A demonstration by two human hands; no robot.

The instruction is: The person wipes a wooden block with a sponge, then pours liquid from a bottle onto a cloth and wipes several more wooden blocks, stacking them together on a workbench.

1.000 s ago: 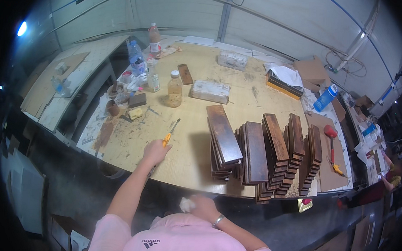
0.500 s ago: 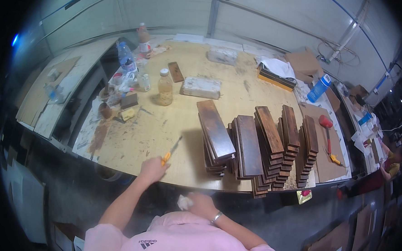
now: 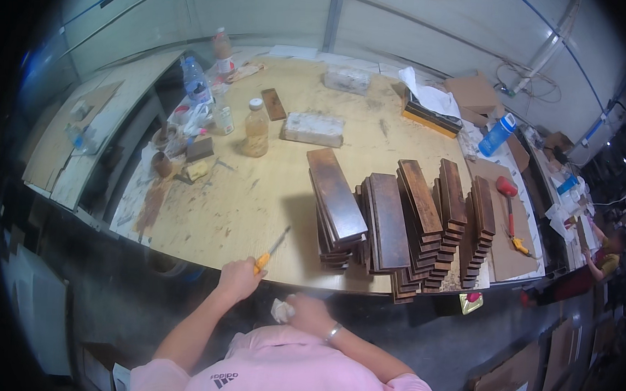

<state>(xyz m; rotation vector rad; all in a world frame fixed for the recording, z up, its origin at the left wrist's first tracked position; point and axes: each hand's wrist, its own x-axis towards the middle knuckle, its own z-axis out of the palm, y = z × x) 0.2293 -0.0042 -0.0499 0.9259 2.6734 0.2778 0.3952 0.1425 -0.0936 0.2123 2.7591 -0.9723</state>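
My left hand (image 3: 239, 279) is closed around the yellow handle of a slim tool (image 3: 273, 249) with a narrow grey blade. Its blade points away from me, over the near edge of the table (image 3: 227, 205). In my right hand (image 3: 311, 316), held close to my body below the table edge, is a crumpled white wad (image 3: 282, 311), which looks like cloth or tissue. To the right of the tool stand several stacks of dark brown wooden planks; the nearest stack (image 3: 335, 197) has a glossy top.
A capped bottle of yellowish liquid (image 3: 256, 130), a whitish block (image 3: 313, 130) and a yellow sponge-like piece (image 3: 197, 171) lie beyond my left hand. At right are a red-headed mallet (image 3: 506, 188), a blue bottle (image 3: 497, 136) and a box (image 3: 430, 115) with white paper. Another person (image 3: 596, 263) is at far right.
My left hand has tilted the tool a little, its tip now lower and further right. My right hand with the wad has shifted slightly. The person at far right has moved an arm.
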